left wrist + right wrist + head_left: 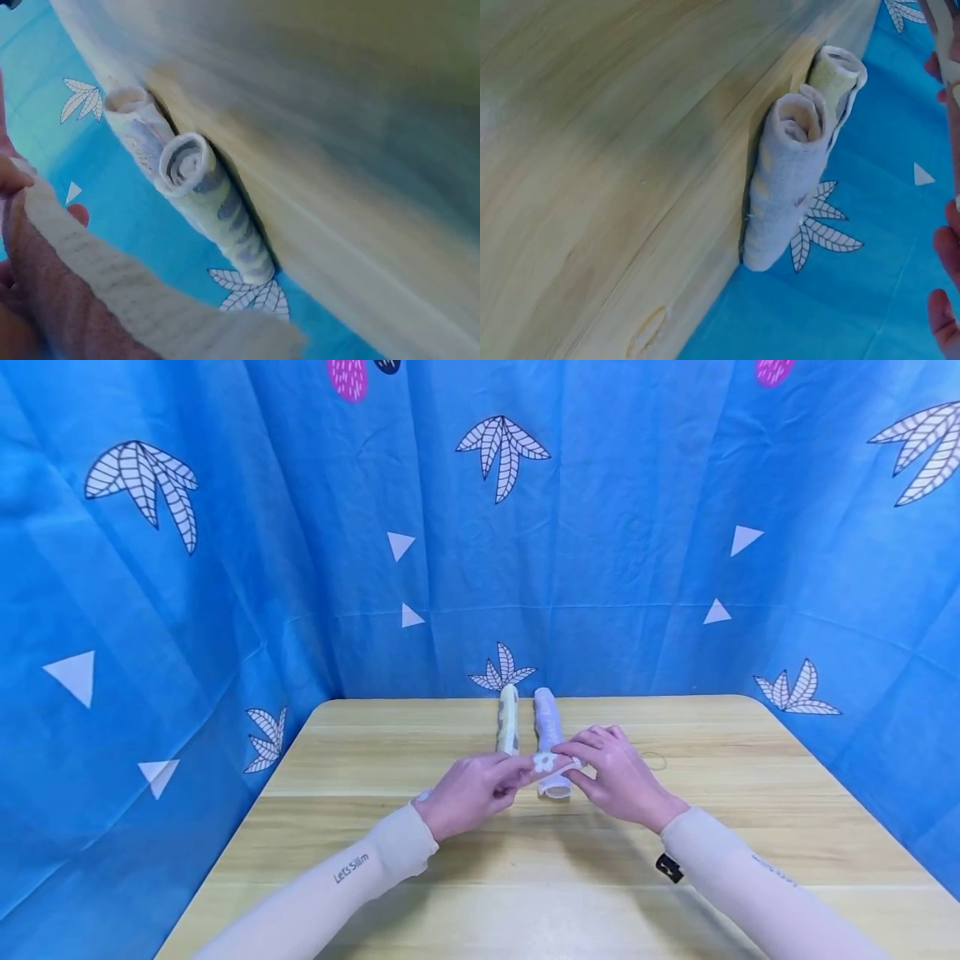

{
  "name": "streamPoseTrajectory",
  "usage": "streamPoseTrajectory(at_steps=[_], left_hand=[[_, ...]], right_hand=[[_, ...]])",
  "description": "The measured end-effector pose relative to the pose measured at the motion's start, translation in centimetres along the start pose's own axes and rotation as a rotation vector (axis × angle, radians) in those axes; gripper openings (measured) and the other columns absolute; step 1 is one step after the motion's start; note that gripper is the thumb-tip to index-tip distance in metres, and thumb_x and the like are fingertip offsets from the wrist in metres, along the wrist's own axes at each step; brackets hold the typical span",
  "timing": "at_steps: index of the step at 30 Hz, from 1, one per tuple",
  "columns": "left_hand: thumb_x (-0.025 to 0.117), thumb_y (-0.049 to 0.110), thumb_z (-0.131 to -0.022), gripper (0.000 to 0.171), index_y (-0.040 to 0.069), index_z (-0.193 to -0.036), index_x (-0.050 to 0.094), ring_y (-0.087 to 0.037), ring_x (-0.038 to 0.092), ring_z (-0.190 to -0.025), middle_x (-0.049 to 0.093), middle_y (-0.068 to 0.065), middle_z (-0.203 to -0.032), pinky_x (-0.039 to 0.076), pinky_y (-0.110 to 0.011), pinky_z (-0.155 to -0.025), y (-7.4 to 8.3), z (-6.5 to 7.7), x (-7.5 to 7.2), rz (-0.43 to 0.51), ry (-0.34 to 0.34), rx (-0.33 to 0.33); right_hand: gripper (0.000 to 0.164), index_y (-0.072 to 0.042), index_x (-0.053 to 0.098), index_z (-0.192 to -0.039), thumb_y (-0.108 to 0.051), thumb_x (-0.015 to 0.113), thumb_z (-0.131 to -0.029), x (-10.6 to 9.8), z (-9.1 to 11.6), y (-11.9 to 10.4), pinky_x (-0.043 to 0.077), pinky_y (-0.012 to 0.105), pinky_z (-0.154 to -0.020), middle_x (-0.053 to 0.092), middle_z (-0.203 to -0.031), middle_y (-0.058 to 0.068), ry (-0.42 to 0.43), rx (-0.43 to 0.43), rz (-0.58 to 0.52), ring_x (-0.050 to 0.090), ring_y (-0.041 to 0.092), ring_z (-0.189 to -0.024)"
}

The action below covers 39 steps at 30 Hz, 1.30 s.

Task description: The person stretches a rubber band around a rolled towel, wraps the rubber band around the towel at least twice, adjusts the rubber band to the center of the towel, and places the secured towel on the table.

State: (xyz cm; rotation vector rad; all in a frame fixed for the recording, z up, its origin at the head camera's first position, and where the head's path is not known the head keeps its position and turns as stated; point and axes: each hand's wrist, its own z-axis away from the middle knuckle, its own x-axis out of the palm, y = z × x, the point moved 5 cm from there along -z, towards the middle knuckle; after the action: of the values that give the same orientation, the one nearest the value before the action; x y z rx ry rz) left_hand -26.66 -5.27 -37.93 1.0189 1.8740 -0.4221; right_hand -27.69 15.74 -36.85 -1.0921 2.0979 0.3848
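The flowered sock (546,762) hangs stretched between the two hands, just above the middle of the wooden table (375,860), a little nearer the far edge than the near one. The left hand (472,789) pinches one end of it between thumb and curled fingertips; the right hand (618,772) pinches the other end the same way, fingers bent over the cloth. Held by both ends like this, the fabric seems to be kept taut and flat, which is probably why the hands sit so close together and level with each other. In the left wrist view a ribbed band of pale cloth (112,277) runs across the fingers (15,176), which agrees with that grip; the right wrist view shows only fingertips (945,251) at the picture's edge, so the hold cannot be judged from there.

Behind the hands, two rolled socks lie side by side at the middle of the far edge: a yellowish roll (508,718) on the left and a white roll (547,718) on the right, long axes pointing toward the backdrop. They touch or nearly touch, apparently parked out of the way of the hands.

A thin loop, perhaps a rubber band (654,762), lies on the surface just right of the right hand. A blue leaf-patterned cloth (225,568) closes in the table on three sides.
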Motion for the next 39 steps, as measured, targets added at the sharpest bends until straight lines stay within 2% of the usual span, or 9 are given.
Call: streamPoseTrajectory(at_steps=[10,15,18,22,24,26,30,34,39], left_hand=[[0.072,0.015,-0.088,0.018,0.021,-0.102,0.062,-0.005,0.055,-0.07,0.061,0.006,-0.087,0.048,-0.014,-0.064,0.1,-0.3,0.9,-0.044,-0.043,0.013],[0.074,0.019,-0.087,0.015,0.022,-0.099,0.064,-0.005,0.051,-0.066,0.058,0.007,-0.082,0.044,-0.014,-0.058,-0.2,0.1,0.6,-0.063,-0.014,0.012],[0.072,0.02,-0.088,0.011,0.022,-0.094,0.063,-0.004,0.051,-0.063,0.057,0.009,-0.078,0.042,-0.015,-0.055,-0.7,0.0,0.5,-0.036,-0.026,-0.03],[0.069,0.02,-0.089,0.015,0.025,-0.091,0.056,-0.004,0.053,-0.066,0.058,0.011,-0.077,0.045,-0.017,-0.058,-1.6,-0.3,0.8,0.14,-0.112,-0.156],[0.068,0.018,-0.09,0.016,0.027,-0.095,0.056,-0.006,0.054,-0.069,0.059,0.009,-0.079,0.045,-0.019,-0.06,-2.1,-0.3,0.9,0.278,-0.155,-0.241],[0.067,0.017,-0.092,0.016,0.027,-0.098,0.057,-0.009,0.055,-0.073,0.059,0.006,-0.083,0.048,-0.022,-0.063,-2.4,-0.2,1.0,0.413,-0.188,-0.317],[0.065,0.015,-0.095,0.014,0.024,-0.103,0.057,-0.011,0.062,-0.088,0.066,0.002,-0.097,0.054,-0.027,-0.075,-2.6,-0.2,1.1,0.631,-0.225,-0.395],[0.061,0.015,-0.099,0.011,0.021,-0.105,0.056,-0.014,0.065,-0.095,0.07,-0.001,-0.106,0.055,-0.03,-0.081,-2.5,-0.3,1.3,0.756,-0.257,-0.404],[0.06,0.019,-0.101,0.01,0.022,-0.109,0.055,-0.017,0.064,-0.091,0.07,-0.003,-0.105,0.055,-0.032,-0.077,-2.1,-0.1,1.4,0.838,-0.251,-0.438]], right_hand=[[0.03,-0.02,0.076,-0.111,-0.018,0.081,-0.081,0.0,-0.3,-0.1,0.04,0.038,-0.083,0.075,-0.102,0.0,-0.017,0.057,-0.013,0.064,0.018,-0.095],[0.028,-0.021,0.076,-0.113,-0.023,0.078,-0.085,0.1,-0.2,0.4,0.04,0.039,-0.085,0.075,-0.106,0.0,-0.076,0.16,-0.093,0.063,0.018,-0.099],[0.027,-0.019,0.076,-0.113,-0.026,0.076,-0.087,0.3,0.0,0.9,0.044,0.043,-0.09,0.075,-0.109,0.001,-0.116,0.27,-0.172,0.065,0.02,-0.103],[0.029,-0.017,0.075,-0.117,-0.027,0.075,-0.089,0.5,0.2,1.4,0.05,0.051,-0.094,0.074,-0.116,0.003,-0.143,0.35,-0.255,0.067,0.025,-0.108],[0.035,-0.018,0.072,-0.123,-0.024,0.076,-0.089,0.3,0.1,1.2,0.049,0.054,-0.095,0.072,-0.121,0.003,-0.134,0.313,-0.262,0.065,0.026,-0.112],[0.044,-0.019,0.068,-0.129,-0.019,0.078,-0.087,-0.2,0.0,0.8,0.046,0.054,-0.096,0.069,-0.127,0.004,-0.109,0.225,-0.225,0.061,0.026,-0.116],[0.058,-0.025,0.064,-0.135,-0.013,0.083,-0.081,-1.0,-0.1,0.0,0.043,0.05,-0.094,0.061,-0.137,0.006,-0.063,0.008,-0.049,0.054,0.027,-0.123],[0.06,-0.029,0.066,-0.132,-0.016,0.087,-0.078,-0.9,-0.1,-0.5,0.044,0.047,-0.092,0.064,-0.132,0.004,-0.068,-0.129,0.095,0.054,0.027,-0.122],[0.055,-0.024,0.068,-0.127,-0.014,0.087,-0.076,-0.8,0.0,-0.6,0.044,0.044,-0.088,0.068,-0.116,0.002,-0.041,-0.135,0.104,0.058,0.024,-0.11]])
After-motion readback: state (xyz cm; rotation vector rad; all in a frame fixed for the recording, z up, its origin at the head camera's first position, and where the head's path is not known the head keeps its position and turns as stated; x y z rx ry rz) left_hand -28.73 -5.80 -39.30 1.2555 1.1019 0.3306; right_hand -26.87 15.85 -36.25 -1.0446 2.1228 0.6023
